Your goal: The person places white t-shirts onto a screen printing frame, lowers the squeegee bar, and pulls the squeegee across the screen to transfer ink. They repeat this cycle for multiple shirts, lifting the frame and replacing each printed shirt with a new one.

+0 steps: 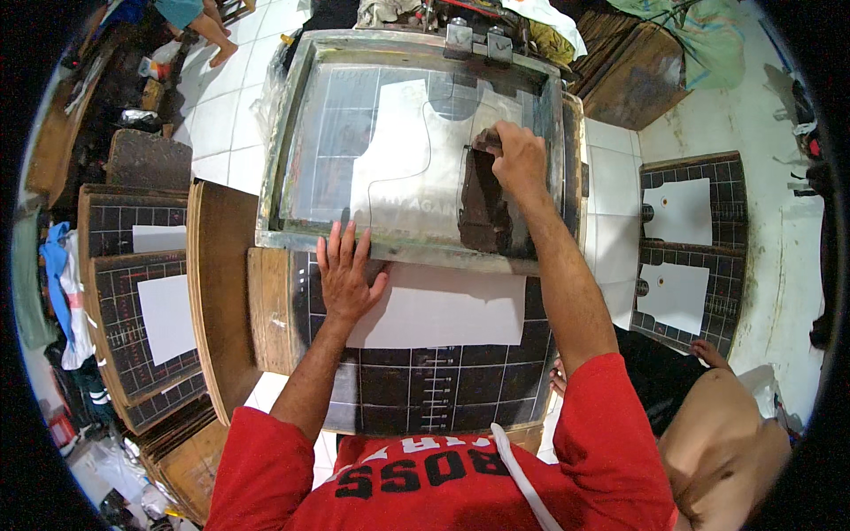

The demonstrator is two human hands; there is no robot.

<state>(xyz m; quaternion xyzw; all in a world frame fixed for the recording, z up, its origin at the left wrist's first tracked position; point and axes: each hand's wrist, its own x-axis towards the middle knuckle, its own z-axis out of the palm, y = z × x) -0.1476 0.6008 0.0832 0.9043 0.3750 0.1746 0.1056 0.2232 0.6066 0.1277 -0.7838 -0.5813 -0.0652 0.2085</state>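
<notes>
A screen-printing frame (270, 177) lies over a black gridded board (425, 389). Under its mesh is a white cut panel (443, 305), whose near part sticks out below the frame. My right hand (521, 164) is closed around the upper end of a dark, ink-stained squeegee (485, 190), which stands lengthwise over the right half of the mesh. Where the squeegee ends and dark ink begins is hard to make out. On the frame's near rail rests my left hand (347, 276), fingers spread, holding nothing. Faint lettering and a thin curved outline show on the mesh.
Metal hinge clamps (478, 42) sit at the frame's far edge. Gridded boards with white panels stand at left (142, 301) and right (695, 239). An upright wooden board (226, 301) is close on my left. A bare-chested person (722, 442) is near at lower right; another person's leg (212, 31) shows far left.
</notes>
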